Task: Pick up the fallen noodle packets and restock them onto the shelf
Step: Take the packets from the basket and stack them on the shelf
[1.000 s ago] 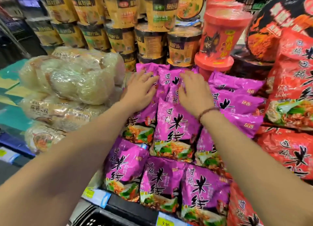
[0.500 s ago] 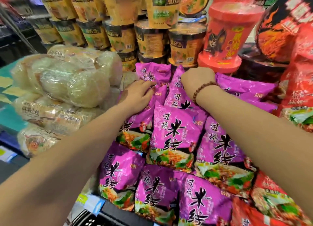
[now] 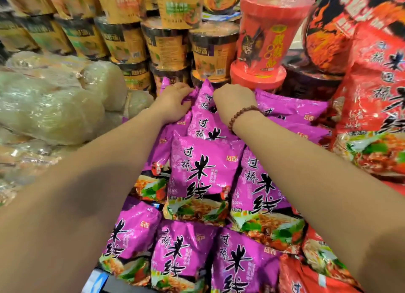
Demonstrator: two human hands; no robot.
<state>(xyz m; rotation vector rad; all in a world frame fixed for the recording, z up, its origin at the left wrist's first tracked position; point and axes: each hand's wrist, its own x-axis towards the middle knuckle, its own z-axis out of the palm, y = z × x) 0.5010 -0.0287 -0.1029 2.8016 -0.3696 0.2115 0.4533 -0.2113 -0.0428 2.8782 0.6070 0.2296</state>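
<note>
Centre of frame: left hand (image 3: 173, 102) and right hand (image 3: 234, 99), each grip curled closed on the top of an upright purple noodle packet (image 3: 203, 117) behind the stacked purple packets (image 3: 197, 178). Restocking appeared nearly complete; only this packet needed seating, and no fallen packets were visible.

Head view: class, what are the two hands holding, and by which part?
The left hand and right hand grip the rear purple noodle packets by their top edges.
</note>
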